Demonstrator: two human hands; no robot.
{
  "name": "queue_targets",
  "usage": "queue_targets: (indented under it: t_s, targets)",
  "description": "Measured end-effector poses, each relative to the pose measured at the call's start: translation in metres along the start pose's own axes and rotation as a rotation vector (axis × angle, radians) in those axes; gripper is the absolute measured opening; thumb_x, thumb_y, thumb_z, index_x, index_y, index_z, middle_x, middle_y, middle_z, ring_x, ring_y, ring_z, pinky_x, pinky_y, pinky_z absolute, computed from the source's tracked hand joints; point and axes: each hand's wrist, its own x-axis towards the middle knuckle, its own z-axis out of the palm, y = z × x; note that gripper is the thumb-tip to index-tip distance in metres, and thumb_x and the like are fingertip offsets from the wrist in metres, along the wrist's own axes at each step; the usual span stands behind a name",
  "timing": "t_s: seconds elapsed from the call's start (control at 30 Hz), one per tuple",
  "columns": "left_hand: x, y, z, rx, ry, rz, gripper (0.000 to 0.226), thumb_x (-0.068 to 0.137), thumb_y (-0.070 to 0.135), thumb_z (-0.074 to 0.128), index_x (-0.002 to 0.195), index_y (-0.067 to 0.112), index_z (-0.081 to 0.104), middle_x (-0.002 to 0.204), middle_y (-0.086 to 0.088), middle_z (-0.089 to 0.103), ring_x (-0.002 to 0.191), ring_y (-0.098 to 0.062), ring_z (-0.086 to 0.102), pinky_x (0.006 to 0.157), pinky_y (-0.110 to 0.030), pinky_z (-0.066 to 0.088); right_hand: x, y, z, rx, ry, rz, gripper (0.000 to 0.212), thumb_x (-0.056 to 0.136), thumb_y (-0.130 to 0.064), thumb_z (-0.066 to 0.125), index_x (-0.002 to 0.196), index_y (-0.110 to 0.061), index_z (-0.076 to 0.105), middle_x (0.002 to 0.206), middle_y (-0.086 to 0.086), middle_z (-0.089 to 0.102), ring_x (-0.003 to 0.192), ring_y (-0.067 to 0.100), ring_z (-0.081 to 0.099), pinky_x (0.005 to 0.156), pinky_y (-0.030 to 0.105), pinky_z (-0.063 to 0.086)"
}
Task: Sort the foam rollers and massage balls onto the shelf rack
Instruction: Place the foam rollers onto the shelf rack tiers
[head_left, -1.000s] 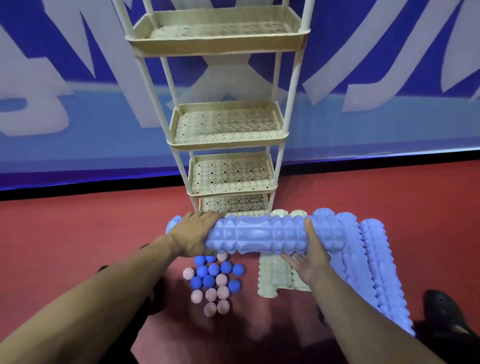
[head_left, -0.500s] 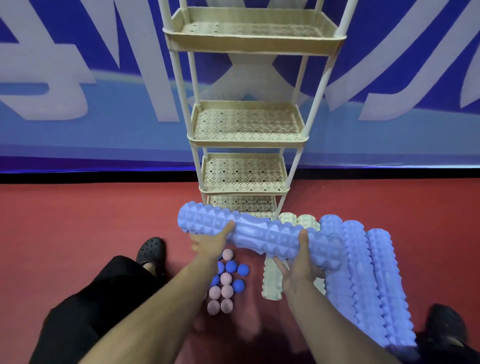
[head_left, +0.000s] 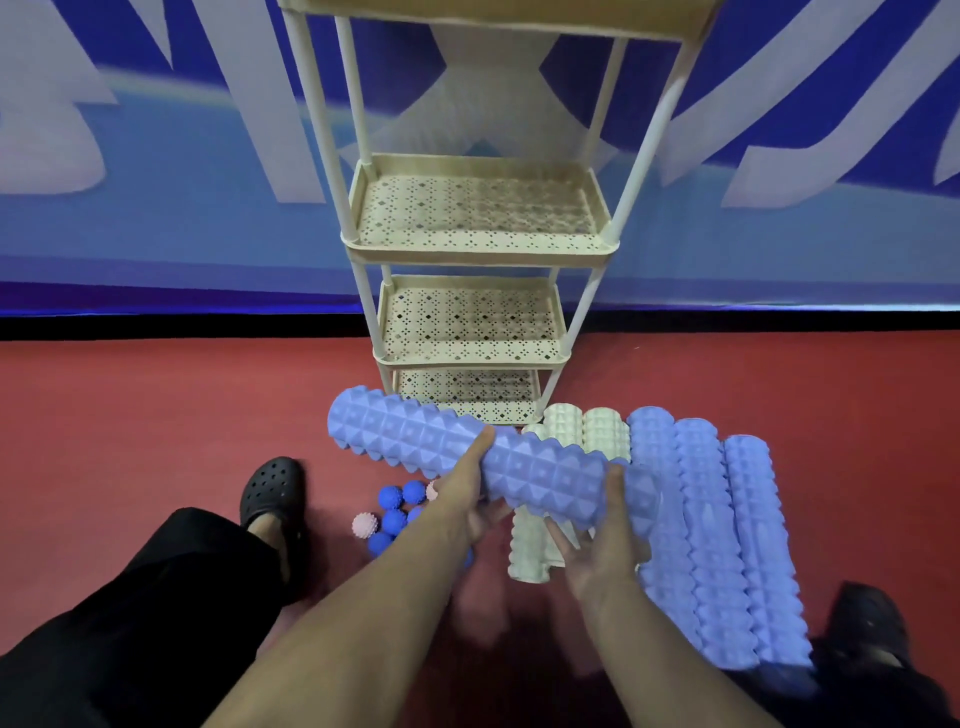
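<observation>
In the head view, the sorting looks barely begun, judging from how things lie. The cream shelf rack stands on the red floor against the blue banner wall, and every perforated tier that shows is bare: the wide tier near the middle of the rack, the narrower one under it, and the lowest one just above the floor; the top tier is cut off by the frame's upper edge, so its contents cannot be told. One blue foam roller is held off the floor in front of the rack's bottom tier, lying crosswise and tilted, its left end higher. The left hand grips it near its middle, thumb up over the ridged surface and fingers curled underneath; the right hand holds it near its right end, thumb pressed on top, fingers cupped below. Left to do: three more blue foam rollers lie side by side on the floor to the right of the rack's foot, touching each other; cream foam rollers lie just beside them, partly hidden behind the held roller and the hands. The spiky massage balls, blue and pink, sit in a cluster on the floor left of the cream rollers, partly behind the left forearm. A black clog stands near the balls.
</observation>
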Motion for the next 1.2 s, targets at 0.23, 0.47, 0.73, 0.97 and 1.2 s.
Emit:
queue_targets:
  t_s: [0.23, 0.47, 0.73, 0.97, 1.2]
  targets:
    - [0.039, -0.011, 0.018, 0.145, -0.017, -0.117, 0.074, 0.068, 0.055, 0.084, 0.122, 0.008, 0.066, 0.106, -0.009, 0.077, 0.095, -0.026, 0.074, 0.086, -0.043, 0.06, 0.019, 0.017, -0.02, 0.094, 0.306, 0.049, 0.099, 0.053, -0.06, 0.093, 0.134, -0.024, 0.048, 0.117, 0.002, 0.072, 0.097, 0.024, 0.075, 0.066, 0.041, 0.063]
    - [0.087, 0.009, 0.025, 0.196, 0.008, -0.073, 0.074, 0.067, 0.06, 0.083, 0.121, 0.011, 0.067, 0.105, -0.007, 0.077, 0.097, -0.026, 0.074, 0.085, -0.045, 0.06, 0.059, 0.026, 0.009, 0.139, 0.319, -0.041, 0.086, 0.059, -0.049, 0.093, 0.129, -0.018, 0.055, 0.11, 0.004, 0.076, 0.091, 0.021, 0.077, 0.065, 0.041, 0.062]
    - [0.134, 0.033, 0.003, 0.242, 0.035, 0.034, 0.046, 0.094, 0.043, 0.065, 0.123, 0.007, 0.064, 0.099, -0.006, 0.076, 0.087, -0.021, 0.074, 0.075, -0.038, 0.061, 0.108, 0.043, 0.035, 0.126, 0.326, -0.01, 0.085, 0.065, -0.039, 0.092, 0.132, -0.015, 0.046, 0.112, 0.008, 0.073, 0.091, 0.022, 0.076, 0.069, 0.04, 0.063]
    - [0.153, 0.045, -0.012, 0.351, 0.114, 0.145, 0.021, 0.096, 0.039, 0.064, 0.105, 0.021, 0.061, 0.096, 0.004, 0.072, 0.087, -0.016, 0.066, 0.065, -0.03, 0.051, 0.151, 0.065, 0.065, 0.142, 0.206, 0.0, 0.084, 0.065, -0.037, 0.093, 0.135, -0.018, 0.051, 0.116, 0.004, 0.074, 0.098, 0.021, 0.075, 0.07, 0.038, 0.062]
    - [0.175, 0.05, -0.046, 0.605, 0.175, 0.306, 0.043, 0.096, 0.037, 0.064, 0.13, 0.016, 0.047, 0.122, 0.002, 0.062, 0.084, -0.012, 0.062, 0.084, -0.041, 0.055, 0.186, 0.092, 0.099, 0.104, 0.09, 0.01, 0.072, 0.075, -0.028, 0.089, 0.136, -0.017, 0.052, 0.119, 0.007, 0.073, 0.102, 0.022, 0.074, 0.068, 0.036, 0.062]
